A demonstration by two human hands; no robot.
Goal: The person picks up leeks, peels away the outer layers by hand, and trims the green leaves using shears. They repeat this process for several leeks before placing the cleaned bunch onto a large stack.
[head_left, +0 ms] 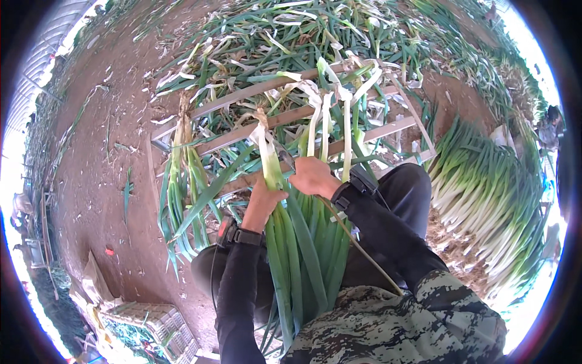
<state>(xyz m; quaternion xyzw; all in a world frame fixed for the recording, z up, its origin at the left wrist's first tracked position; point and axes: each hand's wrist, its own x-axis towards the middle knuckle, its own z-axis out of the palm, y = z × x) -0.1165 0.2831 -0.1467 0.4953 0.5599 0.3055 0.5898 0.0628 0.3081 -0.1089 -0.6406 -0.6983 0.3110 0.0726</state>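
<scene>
My left hand (265, 197) is closed around a thick scallion (270, 162), its pale root end pointing away from me and its long green leaves running down over my lap. Close beside it, my right hand (312, 176) is closed on a thin tan tube (357, 242), which trails back toward my waist. A grey tip pokes out near the scallion's white shank; whether it touches is unclear. Further scallions (347, 130) lie to the right of the held one, white ends resting across a wooden slatted frame (242, 132).
Another bunch of scallions (179, 173) hangs over the frame's left end. Beyond the frame spreads a heap of loose leaves and peelings (254, 36). Many scallions (485, 200) lie in a row at right. A woven basket (160, 321) stands at lower left on brown soil (109, 200).
</scene>
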